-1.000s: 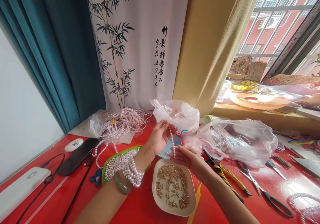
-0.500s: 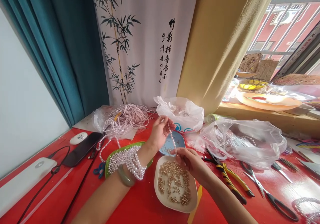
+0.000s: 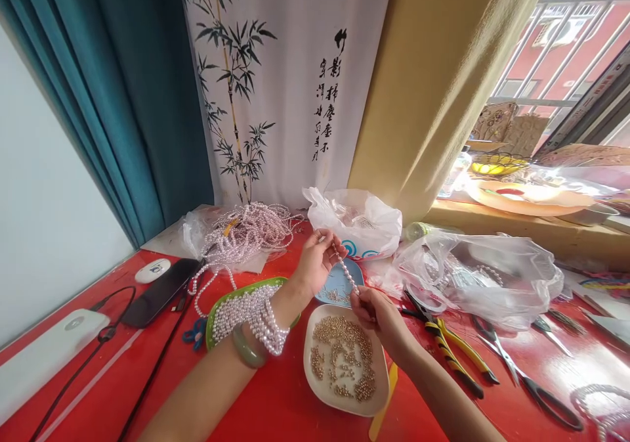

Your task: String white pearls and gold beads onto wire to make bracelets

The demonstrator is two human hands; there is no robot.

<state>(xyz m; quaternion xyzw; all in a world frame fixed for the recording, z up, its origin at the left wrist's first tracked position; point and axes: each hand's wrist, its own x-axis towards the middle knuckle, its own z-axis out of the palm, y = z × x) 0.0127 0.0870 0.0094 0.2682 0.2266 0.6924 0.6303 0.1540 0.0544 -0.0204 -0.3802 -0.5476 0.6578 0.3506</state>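
Note:
A short string of pearl beads (image 3: pixel 347 273) stretches between my two hands above a blue dish (image 3: pixel 339 284). My left hand (image 3: pixel 317 261) pinches its upper end, and my right hand (image 3: pixel 374 307) grips the lower end with thumb and forefinger. Below my right hand lies a cream tray (image 3: pixel 315 399) with many small gold beads (image 3: pixel 344 353). Under my left forearm is a green tray (image 3: pixel 212 324) of pale pearl beads (image 3: pixel 241 314). Several pearl strands (image 3: pixel 270 333) and a green bangle (image 3: pixel 247 348) circle my left wrist.
Pearl strands (image 3: pixel 251 232) are heaped at the back left. Plastic bags (image 3: pixel 492 278) stand at the back and right. Yellow-black pliers (image 3: pixel 455 356) and scissors (image 3: pixel 526 376) lie to the right. A phone (image 3: pixel 157 291), a white power bank (image 3: pixel 59 337) and cables occupy the left.
My right hand has shifted slightly right, and the bead string now slants more toward the lower right. My left hand stays nearly in place, still pinching the upper end.

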